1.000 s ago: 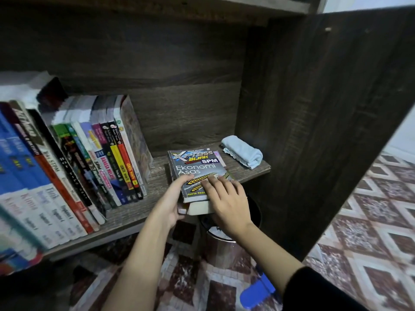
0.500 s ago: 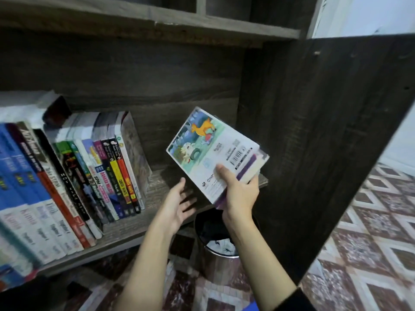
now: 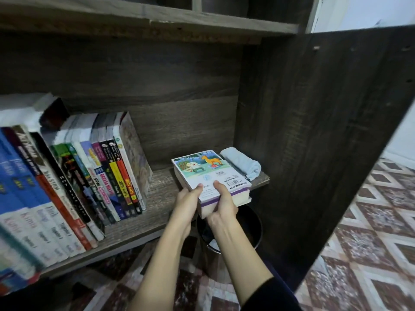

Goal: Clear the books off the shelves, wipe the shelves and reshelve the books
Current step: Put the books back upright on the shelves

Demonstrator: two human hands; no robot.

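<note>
A small stack of books [image 3: 208,173] lies flat at the right end of the wooden shelf [image 3: 161,198], its top cover white with a cartoon picture and a barcode. My left hand [image 3: 187,198] grips the stack's near left corner. My right hand [image 3: 222,203] grips its near edge, thumb on the cover and fingers underneath. A row of upright books [image 3: 89,176] fills the shelf's left part. A folded light-blue cloth [image 3: 243,163] lies at the shelf's right end, just beyond the stack.
A dark wood side panel [image 3: 314,142] closes the shelf on the right. Another shelf board [image 3: 157,21] runs above. A black bin [image 3: 229,232] stands on the patterned tile floor [image 3: 359,243] below my hands. Bare shelf lies between the upright row and the stack.
My right hand lifted the books off the shelf and turned them over. Both hands now hold the stack flat at the shelf's right end, back cover up.
</note>
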